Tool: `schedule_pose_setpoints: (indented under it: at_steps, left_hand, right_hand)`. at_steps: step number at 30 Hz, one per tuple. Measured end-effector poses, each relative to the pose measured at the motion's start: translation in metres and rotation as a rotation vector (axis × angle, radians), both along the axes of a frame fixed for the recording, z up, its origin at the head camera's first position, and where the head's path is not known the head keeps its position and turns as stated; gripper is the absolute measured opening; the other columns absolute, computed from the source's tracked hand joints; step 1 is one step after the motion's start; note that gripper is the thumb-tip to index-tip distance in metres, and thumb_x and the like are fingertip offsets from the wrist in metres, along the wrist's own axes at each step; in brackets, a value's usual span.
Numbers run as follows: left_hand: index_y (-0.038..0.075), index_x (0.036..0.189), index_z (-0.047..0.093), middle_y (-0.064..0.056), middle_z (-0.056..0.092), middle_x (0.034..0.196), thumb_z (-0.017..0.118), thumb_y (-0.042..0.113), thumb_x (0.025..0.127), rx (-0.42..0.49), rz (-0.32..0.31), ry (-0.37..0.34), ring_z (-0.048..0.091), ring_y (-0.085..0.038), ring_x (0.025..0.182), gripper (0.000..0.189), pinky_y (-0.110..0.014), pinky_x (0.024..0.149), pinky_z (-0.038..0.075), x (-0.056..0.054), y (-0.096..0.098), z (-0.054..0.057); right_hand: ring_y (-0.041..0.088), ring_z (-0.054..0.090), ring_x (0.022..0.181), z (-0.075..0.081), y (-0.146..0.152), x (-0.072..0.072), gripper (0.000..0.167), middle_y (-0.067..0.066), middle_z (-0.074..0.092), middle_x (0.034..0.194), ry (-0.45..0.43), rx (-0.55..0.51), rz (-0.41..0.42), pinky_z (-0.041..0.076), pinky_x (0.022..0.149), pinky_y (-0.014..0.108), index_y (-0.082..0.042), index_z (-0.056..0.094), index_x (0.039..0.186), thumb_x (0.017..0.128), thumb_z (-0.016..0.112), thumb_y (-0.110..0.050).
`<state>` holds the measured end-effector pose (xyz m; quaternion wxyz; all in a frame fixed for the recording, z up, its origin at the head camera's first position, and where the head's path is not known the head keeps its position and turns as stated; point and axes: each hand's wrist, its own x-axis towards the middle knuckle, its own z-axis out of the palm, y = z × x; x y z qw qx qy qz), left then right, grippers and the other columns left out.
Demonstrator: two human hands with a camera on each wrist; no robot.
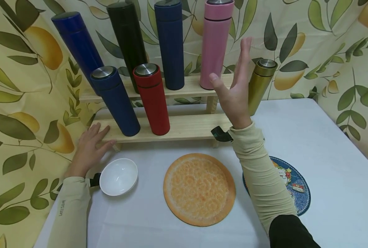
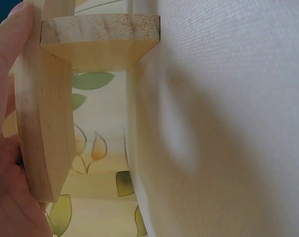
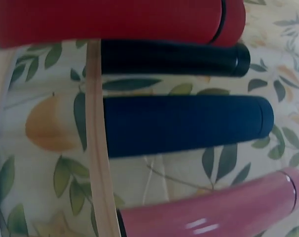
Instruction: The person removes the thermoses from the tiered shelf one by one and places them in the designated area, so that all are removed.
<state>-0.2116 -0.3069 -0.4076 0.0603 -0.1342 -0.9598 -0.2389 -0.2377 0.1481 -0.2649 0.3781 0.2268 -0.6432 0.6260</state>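
A two-tier wooden rack (image 1: pixel 190 125) bears several thermos bottles. My left hand (image 1: pixel 89 150) touches the left end of its lower shelf, and in the left wrist view the thumb lies along the shelf board (image 2: pixel 56 133). My right hand (image 1: pixel 236 93) is raised, fingers extended and thumb apart, between the pink thermos (image 1: pixel 216 48) and the gold thermos (image 1: pixel 261 84). It partly covers the gold one, whose base is hidden. On the lower shelf stand a blue thermos (image 1: pixel 117 103) and a red thermos (image 1: pixel 152 101). The upper shelf holds the pink, navy (image 1: pixel 171 48), black (image 1: pixel 128 41) and bright blue (image 1: pixel 78 48) thermoses.
A white bowl (image 1: pixel 118 177) sits on the table near my left wrist. A round, bread-patterned mat (image 1: pixel 199 189) lies in front of the rack. My right forearm partly covers a round denim-patterned mat (image 1: pixel 300 189). Behind the rack hangs a leaf-and-fruit-patterned cloth (image 1: pixel 329 44).
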Motion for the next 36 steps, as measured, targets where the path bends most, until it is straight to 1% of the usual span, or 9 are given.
schedule_pose_setpoints:
  at_steps: [3, 7, 10, 14, 22, 26, 31, 34, 36]
  left_hand:
    - [0.007, 0.163, 0.045, -0.026, 0.021, 0.173, 0.062, 0.053, 0.107, 0.005, -0.003, 0.009, 0.011, -0.043, 0.163, 0.075, -0.062, 0.129, 0.001, 0.001, -0.001, -0.001]
    - [0.006, 0.162, 0.046, -0.027, 0.023, 0.173, 0.064, 0.051, 0.106, 0.010, -0.011, 0.030, 0.013, -0.044, 0.162, 0.074, -0.062, 0.129, 0.003, 0.000, -0.001, 0.000]
    - [0.005, 0.162, 0.047, -0.027, 0.024, 0.172, 0.064, 0.051, 0.106, 0.014, -0.013, 0.030, 0.014, -0.044, 0.162, 0.073, -0.062, 0.129, 0.004, 0.000, -0.002, 0.000]
    - [0.006, 0.162, 0.046, -0.026, 0.023, 0.173, 0.063, 0.052, 0.106, 0.020, -0.002, 0.016, 0.013, -0.043, 0.162, 0.074, -0.062, 0.129, 0.002, -0.001, -0.003, 0.000]
    - [0.008, 0.163, 0.045, -0.024, 0.022, 0.174, 0.063, 0.054, 0.106, 0.012, -0.002, 0.017, 0.012, -0.041, 0.163, 0.075, -0.060, 0.130, 0.002, -0.002, -0.006, -0.002]
    - [0.007, 0.163, 0.045, -0.025, 0.022, 0.174, 0.063, 0.053, 0.106, 0.005, 0.001, 0.014, 0.011, -0.041, 0.163, 0.076, -0.060, 0.130, 0.002, -0.002, -0.005, 0.000]
    - [0.009, 0.164, 0.044, -0.023, 0.020, 0.175, 0.061, 0.055, 0.106, 0.002, 0.013, -0.006, 0.010, -0.039, 0.163, 0.076, -0.061, 0.130, 0.001, -0.001, -0.004, 0.001]
    - [0.009, 0.164, 0.044, -0.023, 0.020, 0.175, 0.061, 0.056, 0.106, 0.003, 0.016, -0.005, 0.010, -0.039, 0.163, 0.076, -0.061, 0.130, 0.002, -0.001, -0.004, 0.000]
    - [0.009, 0.164, 0.044, -0.023, 0.021, 0.175, 0.061, 0.056, 0.106, 0.004, 0.017, -0.004, 0.010, -0.039, 0.163, 0.077, -0.061, 0.130, 0.002, -0.001, -0.004, 0.000]
  right_hand:
    - [0.006, 0.008, 0.161, -0.004, -0.011, -0.003, 0.117, 0.013, -0.001, 0.179, 0.011, 0.000, 0.041, 0.011, 0.130, 0.030, 0.004, 0.012, 0.169, 0.084, 0.076, -0.047]
    - [0.013, 0.013, 0.162, -0.010, -0.026, -0.005, 0.108, 0.012, -0.002, 0.179, 0.043, -0.017, 0.109, 0.020, 0.130, 0.041, 0.002, 0.013, 0.169, 0.086, 0.072, -0.036]
    - [0.015, 0.015, 0.162, -0.014, -0.037, -0.005, 0.106, 0.013, -0.003, 0.179, 0.048, -0.028, 0.136, 0.021, 0.130, 0.044, 0.003, 0.012, 0.168, 0.087, 0.070, -0.031]
    - [0.015, 0.013, 0.162, -0.020, -0.051, -0.003, 0.106, 0.011, 0.002, 0.179, 0.000, -0.008, 0.129, 0.018, 0.130, 0.043, 0.000, 0.011, 0.170, 0.087, 0.070, -0.032]
    - [0.010, 0.009, 0.162, -0.032, -0.078, -0.001, 0.107, 0.009, -0.002, 0.180, -0.045, 0.062, 0.204, 0.011, 0.131, 0.034, -0.002, 0.007, 0.171, 0.089, 0.070, -0.033]
    - [0.011, 0.010, 0.163, -0.038, -0.088, 0.000, 0.104, 0.003, -0.002, 0.180, -0.118, 0.101, 0.243, 0.012, 0.131, 0.038, -0.008, 0.008, 0.172, 0.091, 0.070, -0.029]
    - [0.021, 0.015, 0.163, -0.048, -0.098, 0.001, 0.099, 0.004, 0.005, 0.180, -0.204, 0.101, 0.312, 0.019, 0.130, 0.055, -0.010, 0.012, 0.172, 0.093, 0.069, -0.027]
    - [0.025, 0.024, 0.161, -0.052, -0.100, 0.001, 0.096, 0.007, 0.014, 0.178, -0.242, 0.103, 0.325, 0.028, 0.127, 0.056, -0.008, 0.017, 0.171, 0.093, 0.069, -0.030]
    - [0.028, 0.029, 0.159, -0.055, -0.102, -0.001, 0.095, 0.009, 0.019, 0.176, -0.266, 0.100, 0.337, 0.028, 0.127, 0.054, -0.007, 0.019, 0.170, 0.093, 0.069, -0.032]
